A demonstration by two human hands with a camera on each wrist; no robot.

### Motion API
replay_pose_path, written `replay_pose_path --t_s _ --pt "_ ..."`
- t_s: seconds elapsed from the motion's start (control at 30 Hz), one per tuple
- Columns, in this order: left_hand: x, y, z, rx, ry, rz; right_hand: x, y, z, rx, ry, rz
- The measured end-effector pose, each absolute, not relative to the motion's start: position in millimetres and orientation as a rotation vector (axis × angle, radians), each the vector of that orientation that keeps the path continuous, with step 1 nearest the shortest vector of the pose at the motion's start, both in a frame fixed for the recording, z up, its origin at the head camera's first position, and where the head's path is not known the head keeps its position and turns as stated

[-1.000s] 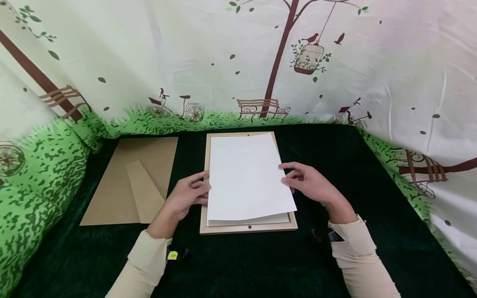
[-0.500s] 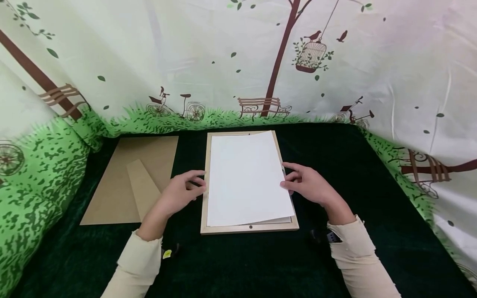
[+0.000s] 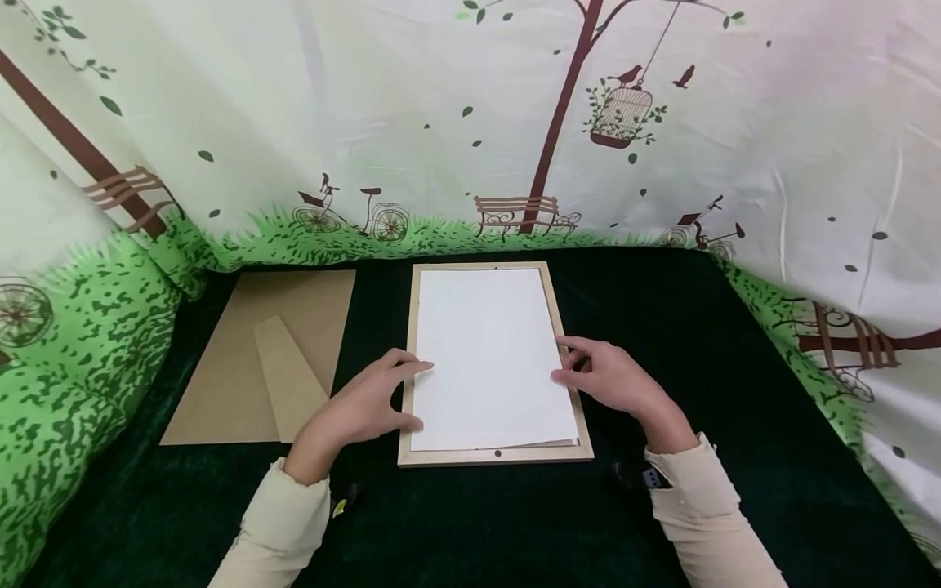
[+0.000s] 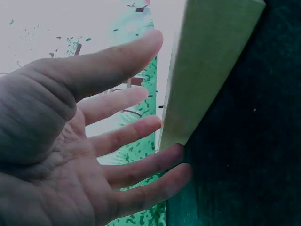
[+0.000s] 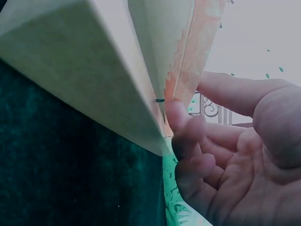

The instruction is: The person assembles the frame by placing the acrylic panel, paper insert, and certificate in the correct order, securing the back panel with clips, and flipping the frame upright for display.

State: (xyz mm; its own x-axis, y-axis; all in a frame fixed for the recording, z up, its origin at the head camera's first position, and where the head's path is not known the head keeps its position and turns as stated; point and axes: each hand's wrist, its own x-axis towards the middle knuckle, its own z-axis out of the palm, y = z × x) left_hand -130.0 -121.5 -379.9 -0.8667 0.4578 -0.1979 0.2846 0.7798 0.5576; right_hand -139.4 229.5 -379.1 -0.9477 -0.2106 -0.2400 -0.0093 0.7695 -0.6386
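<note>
A wooden picture frame (image 3: 452,460) lies face down on the dark cloth, a white sheet of paper (image 3: 487,359) set over its recess. My right hand (image 3: 613,382) pinches the sheet's right edge between thumb and forefinger. In the right wrist view that edge is lifted, and the underside of the paper (image 5: 190,61) bears an orange print; a small dark metal tab (image 5: 160,100) sticks out of the frame's inner edge. Over the frame's left side is my left hand (image 3: 363,407), fingers extended and holding nothing. The left wrist view shows those fingers beside the wooden side (image 4: 211,61).
To the left, a brown backing board (image 3: 213,376) with an easel leg (image 3: 290,376) lies flat on the dark green cloth (image 3: 485,531). A printed curtain (image 3: 412,106) encloses the back and sides.
The sheet's right side has come down and straightened over the frame. My left hand let go of the left edge, drew back, then came over it with fingers spread. My right hand keeps its pinch.
</note>
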Motion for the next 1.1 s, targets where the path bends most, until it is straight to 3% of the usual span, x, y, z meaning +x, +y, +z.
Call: replay_pose_path --t_s 0.23,0.5,1.1 --pt "-126.4 -117.9 -384.7 0.621 2.647 0.626 -136.9 226.9 -378.4 -0.207 2.736 -0.818" --pt "-122.1 -109.2 -382.6 0.599 2.781 0.416 -124.0 207.3 -379.2 -0.548 2.723 -0.535" --pt "-145.0 -85.0 -372.1 0.891 2.687 0.112 -126.6 190.3 -379.3 -0.56 2.8 -0.283"
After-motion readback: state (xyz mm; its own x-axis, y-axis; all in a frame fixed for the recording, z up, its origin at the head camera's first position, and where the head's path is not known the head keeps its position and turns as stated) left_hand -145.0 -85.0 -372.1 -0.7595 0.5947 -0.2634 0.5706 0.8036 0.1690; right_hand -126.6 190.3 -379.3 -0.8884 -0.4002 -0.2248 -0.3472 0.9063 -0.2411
